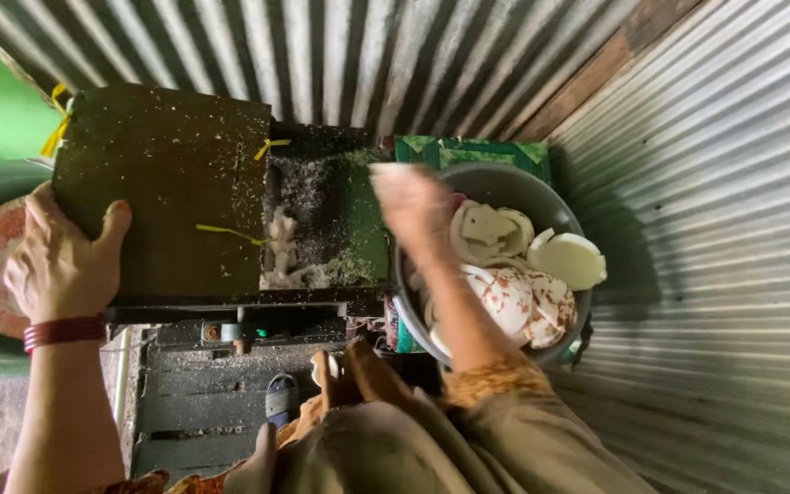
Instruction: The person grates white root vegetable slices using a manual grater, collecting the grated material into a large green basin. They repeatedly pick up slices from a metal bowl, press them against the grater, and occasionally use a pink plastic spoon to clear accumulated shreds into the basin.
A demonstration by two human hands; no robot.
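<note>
Meanwhile, left hand [58, 265] grips the dark green machine cover [166, 183]'s edge; blurred right hand [413, 209], grip unclear, hovers over coconut pieces [514, 274] in a metal basin [505, 179]

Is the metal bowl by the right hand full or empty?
Partly full: the metal bowl holds a heap of white coconut pieces, with the right hand above them.
</note>
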